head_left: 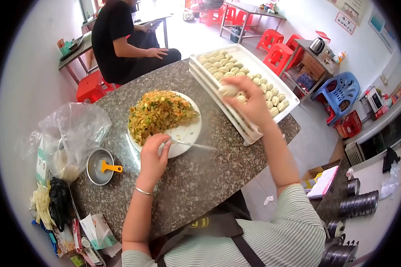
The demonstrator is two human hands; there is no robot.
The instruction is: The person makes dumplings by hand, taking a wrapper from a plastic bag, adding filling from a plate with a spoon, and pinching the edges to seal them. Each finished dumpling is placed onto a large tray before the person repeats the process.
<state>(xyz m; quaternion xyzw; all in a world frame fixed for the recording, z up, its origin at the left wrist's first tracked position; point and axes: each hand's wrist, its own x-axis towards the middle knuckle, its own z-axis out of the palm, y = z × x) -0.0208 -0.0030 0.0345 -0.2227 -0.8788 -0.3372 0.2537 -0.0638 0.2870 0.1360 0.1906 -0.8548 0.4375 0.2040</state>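
My left hand (154, 155) is closed on a thin metal filling spatula (195, 145) over the near edge of a white plate (186, 141). A big mound of chopped vegetable filling (158, 113) covers most of that plate. In the fingers of my right hand (250, 100) is a pale pleated dumpling (228, 91), above the left side of a white tray (290, 103). Rows of similar pleated dumplings (229, 66) fill much of the tray, and my right hand hides some of them. At least one more tray lies stacked beneath it.
A metal bowl (90, 167) with an orange-handled scraper (111, 167) stands on the stone table (187, 182), left of the plate. Beside it lies a clear plastic bag (75, 129). A seated person in black (120, 44) is across the table. Red stools (278, 55) stand beyond.
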